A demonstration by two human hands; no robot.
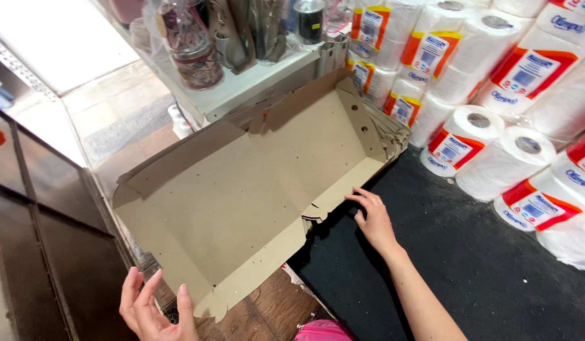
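Observation:
A flat brown cardboard box blank with folded side flaps and small punched holes lies tilted across the middle of the head view. My left hand sits at its near lower corner with fingers spread, thumb by the cardboard's edge. My right hand rests on the black surface, fingertips touching the flap edge on the blank's right side. Neither hand grips anything.
Stacked white paper rolls with red and orange labels fill the right and far side. A white shelf with jars and bagged goods stands behind the cardboard. A dark glass counter lies at left. More flat cardboard blanks are stacked underneath.

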